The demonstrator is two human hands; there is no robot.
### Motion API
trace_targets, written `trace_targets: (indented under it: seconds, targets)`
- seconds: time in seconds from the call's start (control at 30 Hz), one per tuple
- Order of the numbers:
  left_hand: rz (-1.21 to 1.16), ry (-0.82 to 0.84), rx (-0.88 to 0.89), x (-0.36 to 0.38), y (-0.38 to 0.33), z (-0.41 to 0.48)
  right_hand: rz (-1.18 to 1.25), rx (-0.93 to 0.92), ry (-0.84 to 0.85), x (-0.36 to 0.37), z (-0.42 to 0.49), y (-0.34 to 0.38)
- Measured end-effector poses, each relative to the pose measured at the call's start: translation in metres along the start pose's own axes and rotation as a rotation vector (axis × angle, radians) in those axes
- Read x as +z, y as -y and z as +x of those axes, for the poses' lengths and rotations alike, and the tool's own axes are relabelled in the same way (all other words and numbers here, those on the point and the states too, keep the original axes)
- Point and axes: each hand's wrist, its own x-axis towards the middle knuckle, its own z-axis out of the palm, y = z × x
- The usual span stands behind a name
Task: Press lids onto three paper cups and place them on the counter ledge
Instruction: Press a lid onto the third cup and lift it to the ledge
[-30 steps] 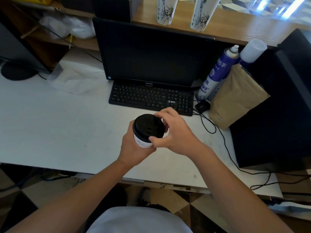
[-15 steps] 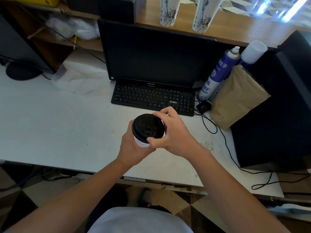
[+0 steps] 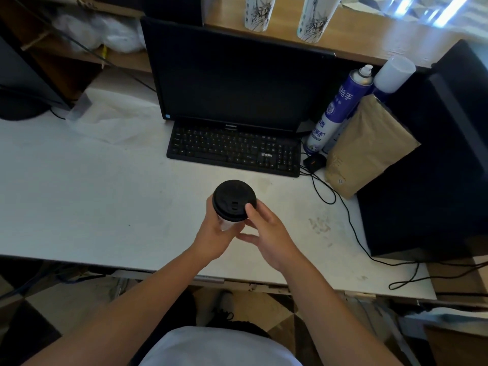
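A: Found the white paper cup (image 3: 225,225), capped with the round black plastic lid (image 3: 234,200)?
B: Found over the white tabletop (image 3: 105,194), near the black keyboard (image 3: 232,149) and in front of the black monitor (image 3: 232,75). Could not tell whether lifted or resting.
A: Gripped how?
B: Wrapped by the left hand (image 3: 212,240), fingers curled round the cup wall just below the lid.
A: And the right hand (image 3: 269,236)?
B: Seen loosely spread, closed on nothing. Touched the lid's near edge with one fingertip (image 3: 249,208); stretched another beneath the lid toward the cup.
A: Checked the wooden counter ledge (image 3: 369,40)?
B: Logged two tall white paper cups with ink drawings there, one (image 3: 257,11) beside the other (image 3: 315,17), not touching. Cropped at the top by the frame. Also logged a blue-and-white spray can (image 3: 340,109) just beside a brown paper bag (image 3: 367,146) at the tabletop's right.
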Motion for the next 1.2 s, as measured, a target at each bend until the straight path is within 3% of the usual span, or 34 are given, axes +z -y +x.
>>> trace_targets:
  seconds: [0.1,0.2,0.33,0.43,0.53,0.73,1.0,1.2]
  targets:
    - [-0.013,0.099,-0.127,-0.008,0.012,0.003,0.13,0.104,-0.064,-0.002,0.005,-0.01]
    - [-0.109,0.125,-0.226,-0.012,0.017,0.005,0.103,0.148,-0.093,-0.005,0.012,-0.016]
    - [-0.563,0.025,-0.468,-0.02,0.019,0.006,0.072,0.129,-0.131,-0.003,0.019,-0.028]
    - [-0.629,0.113,-0.471,-0.024,0.019,0.005,0.064,0.143,-0.16,-0.001,0.024,-0.034]
    - [-0.654,0.095,-0.472,-0.022,0.022,0.009,0.122,0.182,-0.17,-0.002,0.027,-0.039]
    - [-0.417,-0.006,-0.499,-0.011,0.03,0.012,0.115,0.188,-0.177,0.0,0.033,-0.046]
    - [-0.224,-0.066,-0.408,-0.005,0.024,0.018,0.103,0.178,-0.189,-0.002,0.044,-0.046]
    - [-0.023,-0.05,-0.192,-0.017,0.039,0.024,0.048,0.138,-0.191,-0.005,0.048,-0.05]
